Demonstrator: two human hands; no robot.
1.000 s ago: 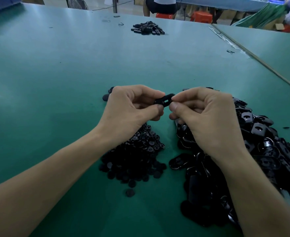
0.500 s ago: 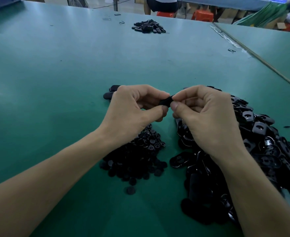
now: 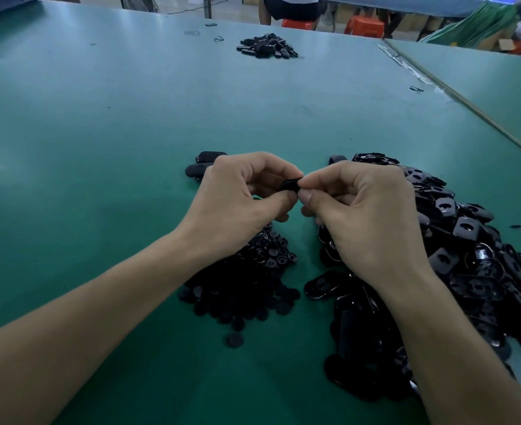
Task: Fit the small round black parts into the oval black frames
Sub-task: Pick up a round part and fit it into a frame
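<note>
Two hands meet over the green desk (image 3: 99, 133). The left hand (image 3: 237, 204) and the right hand (image 3: 363, 216) each have a tight grip on one frame (image 3: 291, 184), pinching it between thumb and first finger. The frame is up off the desk, right between the two hands. Fingers hide most of it, so I cannot tell if a round part is in it.

There are three heaps on the desk, each with too many bits to count. The round parts (image 3: 253, 280) lie under the left wrist. One lone round part (image 3: 234, 340) sits just in front of that heap. The frames (image 3: 467, 271) lie under and beside the right arm. A far heap (image 3: 266, 47) sits well away at the back.

Two ovals (image 3: 205, 162) lie just behind the left hand. Two red stools (image 3: 365, 24) stand past the desk.
</note>
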